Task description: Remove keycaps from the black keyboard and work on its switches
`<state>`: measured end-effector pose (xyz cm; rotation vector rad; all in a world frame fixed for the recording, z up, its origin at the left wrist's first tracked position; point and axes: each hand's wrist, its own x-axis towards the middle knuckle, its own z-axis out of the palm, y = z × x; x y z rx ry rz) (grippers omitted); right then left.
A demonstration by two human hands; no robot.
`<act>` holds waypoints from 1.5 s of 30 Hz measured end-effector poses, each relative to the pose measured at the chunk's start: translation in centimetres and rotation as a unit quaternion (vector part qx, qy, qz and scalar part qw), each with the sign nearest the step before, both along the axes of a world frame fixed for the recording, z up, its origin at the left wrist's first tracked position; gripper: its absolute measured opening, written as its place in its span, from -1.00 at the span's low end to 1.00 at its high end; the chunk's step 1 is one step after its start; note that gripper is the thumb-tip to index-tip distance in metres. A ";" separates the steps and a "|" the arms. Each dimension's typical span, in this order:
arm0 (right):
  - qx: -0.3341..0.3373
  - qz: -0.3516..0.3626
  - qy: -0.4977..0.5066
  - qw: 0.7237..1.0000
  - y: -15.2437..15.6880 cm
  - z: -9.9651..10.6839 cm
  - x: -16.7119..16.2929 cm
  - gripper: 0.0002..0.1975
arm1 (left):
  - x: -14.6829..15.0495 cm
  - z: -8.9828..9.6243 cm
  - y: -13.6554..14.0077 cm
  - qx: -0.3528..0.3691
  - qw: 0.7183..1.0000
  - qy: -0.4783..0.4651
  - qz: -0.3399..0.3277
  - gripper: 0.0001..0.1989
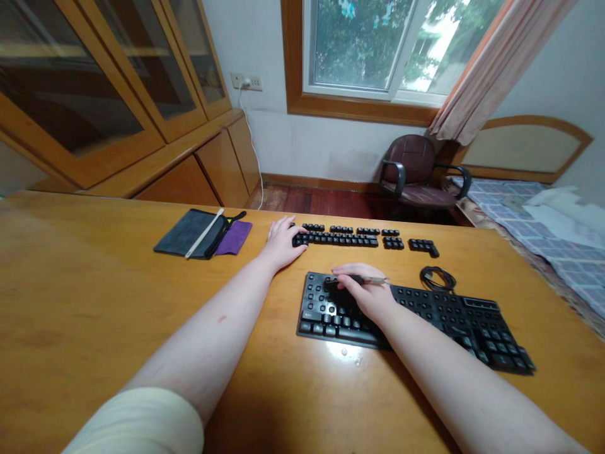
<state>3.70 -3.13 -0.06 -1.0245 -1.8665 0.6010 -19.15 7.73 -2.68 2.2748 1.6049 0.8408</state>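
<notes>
My left hand (282,243) rests at the left end of the rows of loose black keycaps (343,239), its fingers apart and touching or nearly touching the end caps. My right hand (371,295) is closed around a slim tool (373,280) with a dark body and a pale metallic end; its exact kind is unclear. Its dark end is over the upper left of the black keyboard (314,304). Many switches there stand bare, while the lower rows and number pad still carry caps. My right hand and forearm hide the keyboard's middle.
A coiled black cable (437,279) lies behind the keyboard. On the left are a dark pouch (182,232), a pale flat stick (204,233) and a purple cloth (235,238). Beyond the wooden table (118,296) stand a chair (410,164), a bed (515,205) and a cabinet (179,148).
</notes>
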 end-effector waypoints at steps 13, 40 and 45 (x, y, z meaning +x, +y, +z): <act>0.000 -0.001 0.007 1.000 0.0 0.1 -0.1 -0.85 | 0.2 0.7 -0.3 0.019 0.999 0.036 -0.028 -0.86; -0.001 0.001 0.009 1.000 0.1 0.2 -0.1 -0.86 | 0.3 0.2 0.0 0.018 0.999 0.015 -0.026 -0.87; -0.005 0.003 0.012 1.000 0.0 0.0 -0.1 -0.86 | 0.4 0.5 -0.3 0.025 0.998 0.045 -0.024 -0.82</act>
